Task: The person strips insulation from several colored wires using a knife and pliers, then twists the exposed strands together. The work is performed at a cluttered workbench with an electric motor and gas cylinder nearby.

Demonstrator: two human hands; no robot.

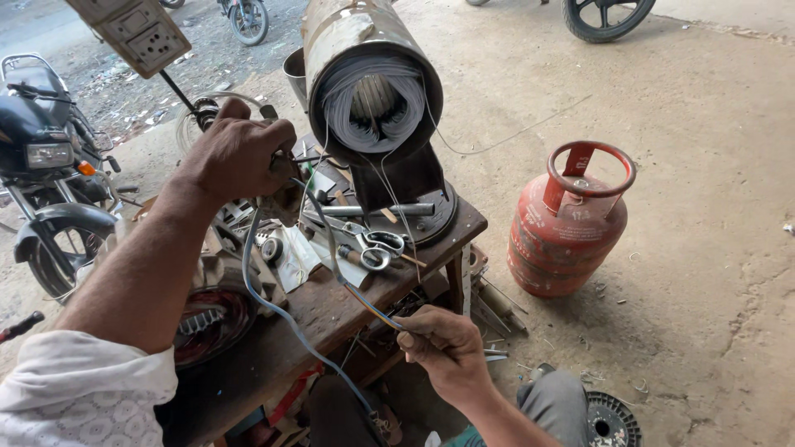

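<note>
Grey cable [273, 306]: clenched above by left hand [236, 157], pinched at stripped end by right hand [443, 343]; conductors judged liable to snap if overpulled.

Head view, steeply downward, close over workbench [331, 310]

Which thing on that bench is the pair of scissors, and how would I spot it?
Find the big metal cylinder packed with wire on the wooden bench. Just below its dark stand lie the scissors: the only tool there with two rounded loop handles.
</note>
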